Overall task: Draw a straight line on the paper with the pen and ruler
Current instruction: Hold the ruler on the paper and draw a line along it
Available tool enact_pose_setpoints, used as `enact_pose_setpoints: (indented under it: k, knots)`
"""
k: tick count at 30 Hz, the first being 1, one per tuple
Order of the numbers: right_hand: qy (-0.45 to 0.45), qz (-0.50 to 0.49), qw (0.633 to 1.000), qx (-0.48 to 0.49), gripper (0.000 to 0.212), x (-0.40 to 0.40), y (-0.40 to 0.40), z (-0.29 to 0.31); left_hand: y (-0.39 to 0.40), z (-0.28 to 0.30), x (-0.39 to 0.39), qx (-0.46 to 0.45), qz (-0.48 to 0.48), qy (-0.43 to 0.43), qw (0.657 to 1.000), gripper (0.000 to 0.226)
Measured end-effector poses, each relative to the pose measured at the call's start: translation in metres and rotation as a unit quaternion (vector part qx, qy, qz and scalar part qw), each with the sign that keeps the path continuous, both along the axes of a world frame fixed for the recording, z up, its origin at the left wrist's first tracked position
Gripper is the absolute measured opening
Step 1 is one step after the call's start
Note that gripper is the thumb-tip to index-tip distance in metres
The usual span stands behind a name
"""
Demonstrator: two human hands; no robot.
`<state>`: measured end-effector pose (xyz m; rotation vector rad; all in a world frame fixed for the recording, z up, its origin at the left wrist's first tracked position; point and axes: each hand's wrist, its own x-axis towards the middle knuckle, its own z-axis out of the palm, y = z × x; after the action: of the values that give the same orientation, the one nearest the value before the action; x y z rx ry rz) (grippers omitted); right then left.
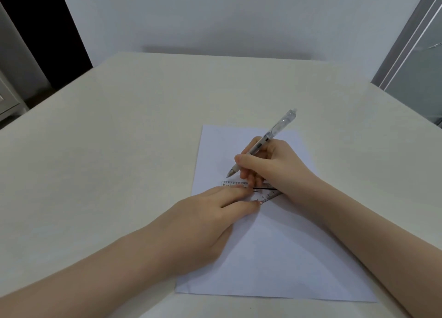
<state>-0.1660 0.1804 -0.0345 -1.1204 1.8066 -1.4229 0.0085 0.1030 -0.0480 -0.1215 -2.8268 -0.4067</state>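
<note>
The paper (pixel 275 250) lies on the desk (pixel 119 150); the ruler (pixel 260 191), a clear one, lies flat near its middle. The left hand (pixel 203 219) presses the ruler with fingers extended, gripping nothing; the right hand (pixel 272 164) has fingers closed round the pen (pixel 263 143), tip just beyond the ruler's far edge. A dark stroke shows through the ruler, so it may sit off the edge; light pressure could let the ruler slip, bending the line.
</note>
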Motion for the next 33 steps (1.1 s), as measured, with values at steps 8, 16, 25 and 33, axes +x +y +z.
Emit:
enact_pose_setpoints:
  k: [8, 16, 25, 33]
  knots:
    - [0.008, 0.006, 1.000, 0.006, 0.019, 0.0012, -0.0005, 0.0011, 0.0008, 0.0020, -0.0009, 0.014, -0.004, 0.000, 1.000, 0.045]
    - [0.005, 0.011, 1.000, 0.010, 0.019, 0.0009, -0.0010, 0.0016, 0.0007, 0.0021, -0.0002, 0.003, -0.001, 0.009, 1.000, 0.046]
    - [0.008, 0.013, 1.000, 0.016, 0.015, -0.0005, -0.0015, 0.0002, 0.0003, 0.0016, -0.0007, 0.004, 0.000, 0.006, 1.000, 0.048]
    - [0.006, 0.014, 1.000, 0.019, 0.014, -0.0011, -0.0028, -0.0007, -0.0003, -0.0006, -0.0016, 0.003, -0.001, 0.009, 1.000, 0.047]
